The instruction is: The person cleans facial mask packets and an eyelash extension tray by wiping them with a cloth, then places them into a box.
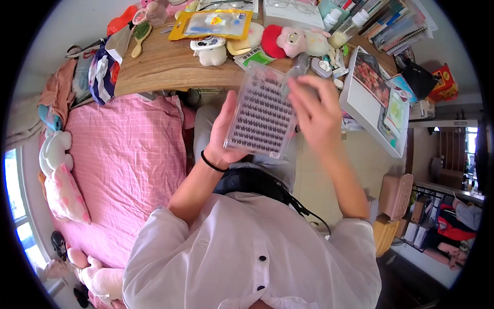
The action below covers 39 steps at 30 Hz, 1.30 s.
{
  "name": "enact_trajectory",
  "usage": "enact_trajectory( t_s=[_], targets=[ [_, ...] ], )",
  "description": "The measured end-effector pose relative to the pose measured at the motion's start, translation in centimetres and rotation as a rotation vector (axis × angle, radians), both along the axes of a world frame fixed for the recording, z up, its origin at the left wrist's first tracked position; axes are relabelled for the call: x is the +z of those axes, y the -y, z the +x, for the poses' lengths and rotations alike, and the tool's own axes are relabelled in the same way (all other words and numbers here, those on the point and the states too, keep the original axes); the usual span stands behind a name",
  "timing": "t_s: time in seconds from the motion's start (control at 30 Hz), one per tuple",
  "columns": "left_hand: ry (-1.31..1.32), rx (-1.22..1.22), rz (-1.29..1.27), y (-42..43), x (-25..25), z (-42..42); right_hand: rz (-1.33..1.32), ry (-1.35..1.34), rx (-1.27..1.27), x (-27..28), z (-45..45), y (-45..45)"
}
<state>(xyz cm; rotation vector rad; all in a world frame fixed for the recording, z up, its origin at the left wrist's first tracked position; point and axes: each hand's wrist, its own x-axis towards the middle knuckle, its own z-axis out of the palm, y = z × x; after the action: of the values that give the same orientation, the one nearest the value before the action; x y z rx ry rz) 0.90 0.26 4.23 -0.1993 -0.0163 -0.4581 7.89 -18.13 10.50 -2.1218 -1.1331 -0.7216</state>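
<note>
My left hand (226,129) is wrapped around the left side and lower edge of a clear plastic case of false eyelash clusters (261,116). Dark lash clusters lie in several rows under the case's transparent surface. The case is tilted up toward me in front of the desk edge. My right hand (319,105) is at the case's upper right side, its fingers bent and smeared by motion. A greyish, partly see-through item (300,64) shows beside those fingers; I cannot make out whether they hold it.
Behind the case, the wooden desk (154,64) carries a yellow pouch (212,24), a hairbrush (140,38), plush toys (290,40) and bottles. A white tray (355,98) juts out at the right. The pink-covered bed (123,149) lies left.
</note>
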Motion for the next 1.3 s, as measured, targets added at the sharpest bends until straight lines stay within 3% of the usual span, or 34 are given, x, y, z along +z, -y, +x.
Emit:
enact_trajectory(
  t_s=[0.03,0.17,0.23,0.27,0.33,0.4,0.53,0.6,0.67,0.73,0.87,0.93,1.07,1.13,1.17,1.23,1.3],
  targets=[
    [0.014,-0.003,0.183,0.1,0.6,-0.1,0.024,-0.04,-0.025,0.3,0.8,0.1],
    [-0.066,0.031,0.233,-0.2,0.9,-0.3,0.02,-0.01,0.051,-0.7,-0.1,0.1],
    [-0.179,0.116,0.605,-0.3,0.9,0.0,-0.017,-0.022,0.186,-1.3,-2.0,-0.4],
    [-0.18,0.117,0.605,-0.5,0.6,0.2,-0.017,-0.023,0.187,-1.5,-3.3,-0.7],
    [-0.022,0.069,0.236,-0.7,0.5,0.8,-0.081,-0.066,0.293,-1.9,-5.3,-0.9],
    [-0.022,0.135,0.354,-0.3,0.5,0.7,-0.088,-0.026,0.297,-2.5,-5.7,-0.9],
    [0.058,0.067,0.201,-0.4,-0.5,0.7,-0.044,0.056,0.225,-2.0,-3.1,-0.5],
    [0.064,-0.012,-0.021,-0.1,-1.0,0.2,-0.03,0.084,0.159,-0.7,-1.1,-0.7],
    [0.037,-0.026,0.018,0.1,0.1,0.1,0.048,0.091,-0.023,0.2,0.3,-0.9],
    [0.047,-0.007,0.036,0.0,0.4,0.0,0.072,0.073,-0.031,0.2,-0.1,-1.3],
    [0.125,-0.017,-0.074,-0.9,-2.0,0.8,-0.009,-0.028,0.194,-1.3,-4.1,-2.2],
    [0.111,-0.025,-0.111,-0.6,-0.5,0.8,-0.056,-0.025,0.335,-2.6,-5.6,-2.5],
    [0.137,-0.008,-0.101,-0.2,-0.6,0.5,-0.08,-0.01,0.398,-2.8,-5.0,-1.9],
    [0.05,-0.017,-0.166,0.2,-1.0,0.3,-0.115,0.021,0.249,-1.3,-2.7,-1.3],
    [0.135,0.002,-0.084,0.4,-1.6,0.2,-0.116,0.022,0.249,-0.6,-1.6,-1.2],
    [0.084,-0.004,-0.02,0.7,-0.3,-0.1,-0.052,0.055,0.008,0.4,0.2,-1.2],
    [0.051,-0.009,-0.008,0.7,0.3,-0.2,-0.015,0.052,-0.009,0.3,0.7,-1.3]
  ],
)
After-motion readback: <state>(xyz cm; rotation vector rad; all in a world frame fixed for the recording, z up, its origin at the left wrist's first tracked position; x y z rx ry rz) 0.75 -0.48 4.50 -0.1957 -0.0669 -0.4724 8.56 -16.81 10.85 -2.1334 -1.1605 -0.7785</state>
